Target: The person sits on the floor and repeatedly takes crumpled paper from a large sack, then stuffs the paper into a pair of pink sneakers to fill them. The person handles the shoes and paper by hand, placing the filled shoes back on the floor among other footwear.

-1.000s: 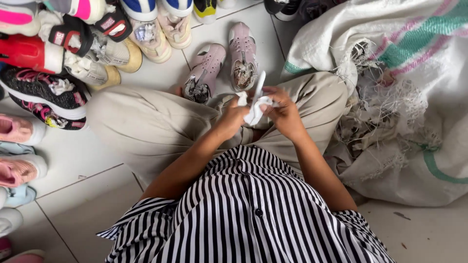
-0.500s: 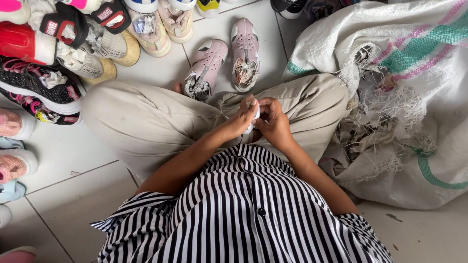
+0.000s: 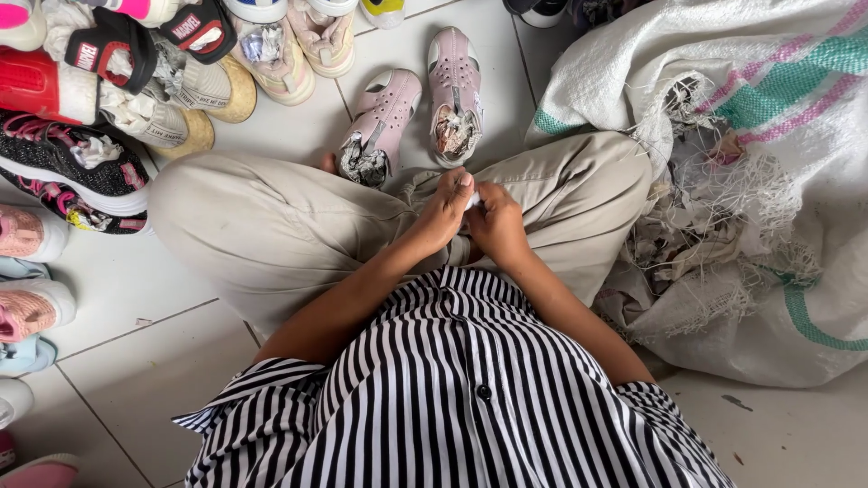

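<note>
- Small white wad of paper (image 3: 472, 201): pinched between both hands over the lap, mostly hidden, only a sliver shows between the fingertips.
- Left hand (image 3: 445, 212): fingers together, clamped on the wad from the left side, thumb up.
- Right hand (image 3: 495, 221): fingers curled tight on the same wad, knuckles touching the left hand.
- Black-and-white striped buttoned shirt (image 3: 452, 398): nearest the camera, fills the lower middle.
- Beige trousers (image 3: 271, 226): legs crossed, seated on the white tiled floor (image 3: 117, 361); hands rest just above the crossing.
- Pair of pale pink child sandals (image 3: 425, 113): on the floor just beyond the knees, side by side, crumpled paper stuffed in each.
- Torn white woven sack with green and pink stripes (image 3: 759, 181): to the person's right, touching the right knee, frayed threads and paper scraps spilling at its opening.
- Black sneakers with pink trim (image 3: 72, 172): left of the left knee, paper stuffed inside.
- Row of pink and light blue shoes (image 3: 27, 289): along the left edge.
- Beige sneakers (image 3: 271, 54) and a red shoe (image 3: 41, 86): farthest, along the top.
</note>
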